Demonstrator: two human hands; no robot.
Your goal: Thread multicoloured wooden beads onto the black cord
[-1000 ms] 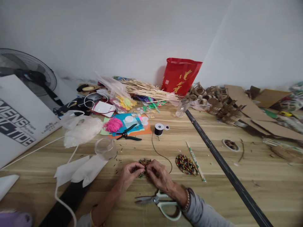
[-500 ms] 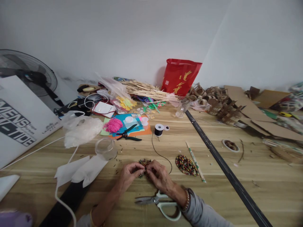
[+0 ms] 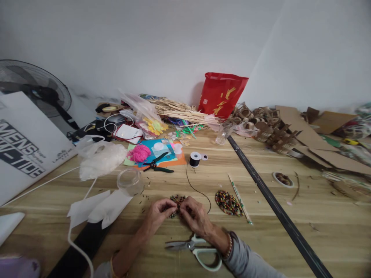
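Note:
My left hand (image 3: pixel 158 213) and my right hand (image 3: pixel 194 215) meet over a small cluster of strung beads (image 3: pixel 175 202) on the wooden table (image 3: pixel 290 185). Both pinch the beadwork with curled fingers. A thin black cord (image 3: pixel 197 188) runs from under my right hand up to a black spool (image 3: pixel 194 158). A flat pile of coloured beads (image 3: pixel 227 201) lies just right of my right hand. White-handled scissors (image 3: pixel 197 249) rest under my right wrist.
A glass jar (image 3: pixel 130 181), white paper pieces (image 3: pixel 98 208), black pliers (image 3: pixel 158 165) and pink yarn (image 3: pixel 138 153) lie to the left. A long black strip (image 3: pixel 269 200) crosses the table. Red bag (image 3: pixel 222 93), sticks, cardboard scraps and a fan (image 3: pixel 34 87) line the back.

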